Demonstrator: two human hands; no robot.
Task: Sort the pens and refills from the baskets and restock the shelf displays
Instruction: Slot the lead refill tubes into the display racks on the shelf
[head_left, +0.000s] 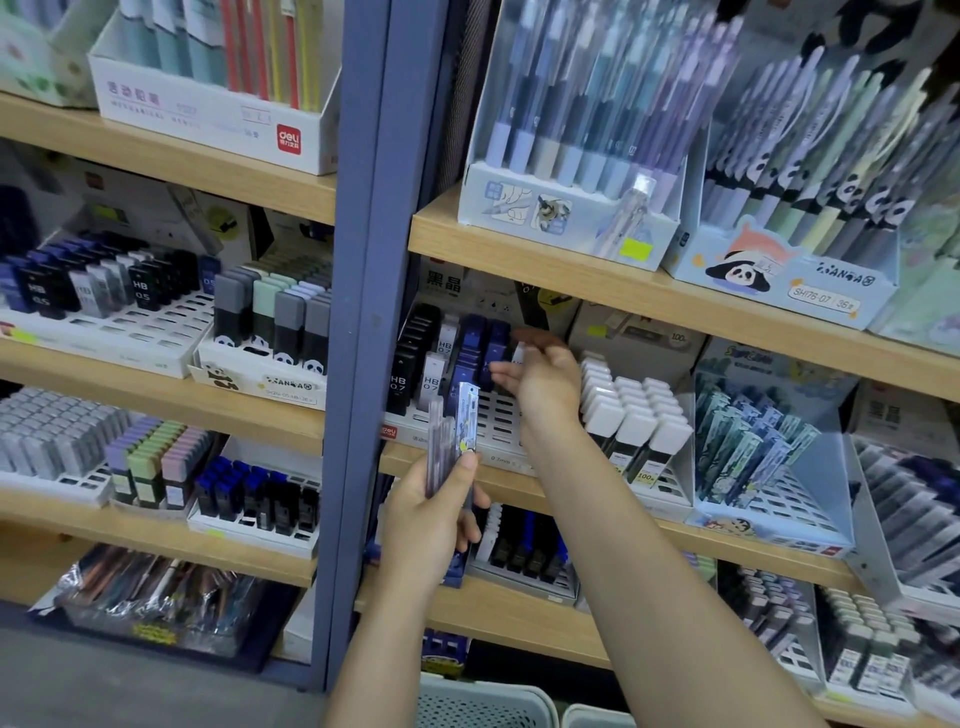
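Head view: left hand (431, 512) grips refill packs (451, 441); right hand (540, 379), fingers relaxed, reaches blue lead cases (480, 345) beside white boxes (631, 405)

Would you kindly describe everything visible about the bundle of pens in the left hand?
The pens are a small bunch of slim, clear-bodied sticks, seemingly plastic, with purplish-grey tints; the front one carries a pale printed label with a yellow mark. They stand nearly upright, tips leaning slightly right, in front of the white lead-refill tray. The left hand grips their lower ends, thumb pressed on the front. The right hand does not touch them.
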